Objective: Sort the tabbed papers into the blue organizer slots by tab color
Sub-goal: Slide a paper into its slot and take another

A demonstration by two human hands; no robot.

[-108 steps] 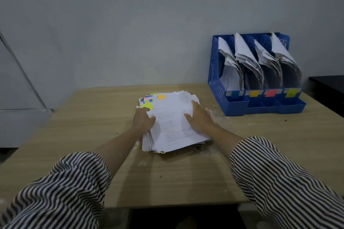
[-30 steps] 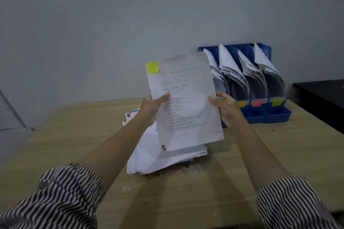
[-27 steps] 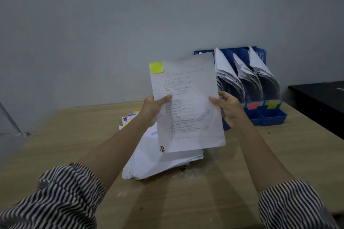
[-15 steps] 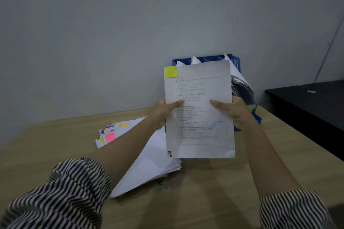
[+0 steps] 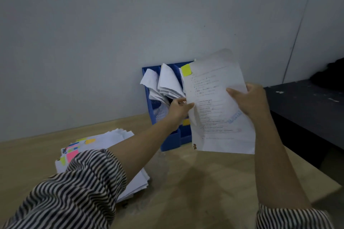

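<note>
Sleeves with black and white stripes come first, at 7 and 5 o'clock of the view, and between them runs the bare wood of the desk (image 5: 195, 188). A little farther, at 8 o'clock, lies the pile of unsorted papers (image 5: 111, 139), with pink, yellow and blue tabs along its far-left edge; the left forearm crosses over part of it.

Above the desk, at about 2 o'clock from the pile, the person holds one sheet (image 5: 219, 106) upright in the air. The right hand (image 5: 249, 102) grasps its right edge, thumb on the printed face and fingers behind. The left hand (image 5: 179, 108) pinches its left edge near the middle. A yellow tab (image 5: 186, 70) sits at the top-left corner of the sheet.

Farthest, against the wall at 12 o'clock, stands the blue organizer (image 5: 170, 140), and its slots already contain curled papers. The sheet covers its right part, so I cannot see the yellow-labelled slot.

I judge that the step in hand is the delivery of this yellow-tabbed sheet. The next move probably needs the sheet carried over the matching slot, then lowered edge first between the papers already there.
</note>
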